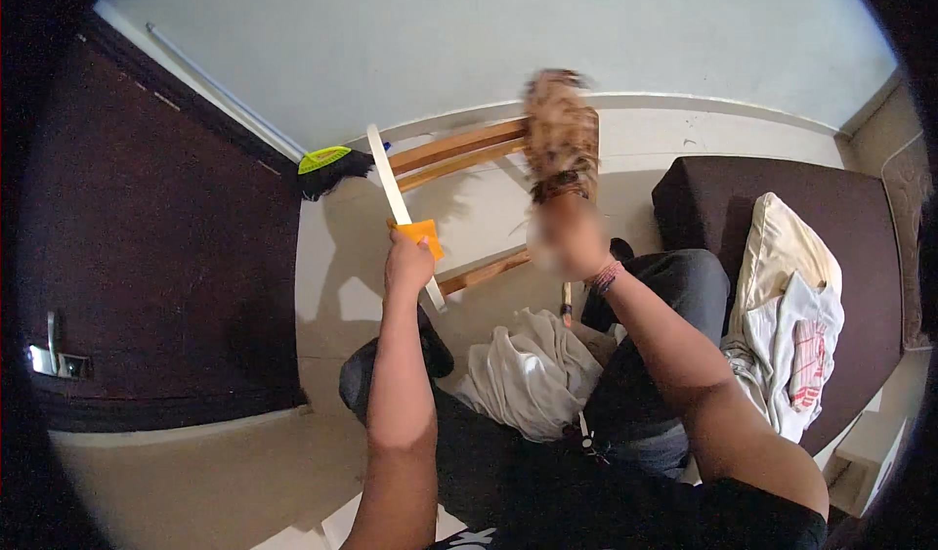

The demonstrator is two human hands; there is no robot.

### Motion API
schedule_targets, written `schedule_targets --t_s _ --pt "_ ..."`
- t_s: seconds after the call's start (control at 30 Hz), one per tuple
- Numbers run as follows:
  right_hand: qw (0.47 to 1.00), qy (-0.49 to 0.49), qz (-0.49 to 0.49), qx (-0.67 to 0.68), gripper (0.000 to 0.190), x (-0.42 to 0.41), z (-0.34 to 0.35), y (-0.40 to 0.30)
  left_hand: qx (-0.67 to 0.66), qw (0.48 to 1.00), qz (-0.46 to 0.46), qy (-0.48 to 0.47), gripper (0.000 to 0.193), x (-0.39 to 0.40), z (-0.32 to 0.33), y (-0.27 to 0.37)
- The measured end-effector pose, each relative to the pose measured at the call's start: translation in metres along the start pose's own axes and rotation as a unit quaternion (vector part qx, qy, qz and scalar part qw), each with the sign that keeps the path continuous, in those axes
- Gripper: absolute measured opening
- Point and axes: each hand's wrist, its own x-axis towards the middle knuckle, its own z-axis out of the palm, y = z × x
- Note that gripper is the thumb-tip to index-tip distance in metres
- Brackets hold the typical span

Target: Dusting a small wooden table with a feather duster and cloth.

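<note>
My left hand [410,258] grips an orange cloth [425,236] around the white curved rail [390,184] of a low piece of furniture with wooden slats [462,143]. My right hand [570,235], blurred, is closed on the handle of a brown feather duster [560,129], whose feathers are blurred over the right end of the slats. The duster's handle end shows below that hand. A crumpled pale cloth [535,374] lies between my legs.
A green broom head with black bristles [322,162] rests by the wall and the dark door [168,242] at left. On the right stands a brown upholstered block [799,184] with a cream cushion [762,257] and a white garment [780,352] on it.
</note>
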Motion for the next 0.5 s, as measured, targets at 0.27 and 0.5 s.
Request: schedule_targets --t_s 0.27,0.5 --pt "0.988 -0.028 -0.113 -0.100 0.050 0.007 -0.031 0.028 0.015 1.000 -0.005 0.008 0.046 0.010 0.007 0.000" --pt "0.970 0.033 -0.123 -0.206 0.046 -0.010 -0.041 0.035 0.030 0.999 -0.011 0.023 0.051 0.010 0.005 0.005"
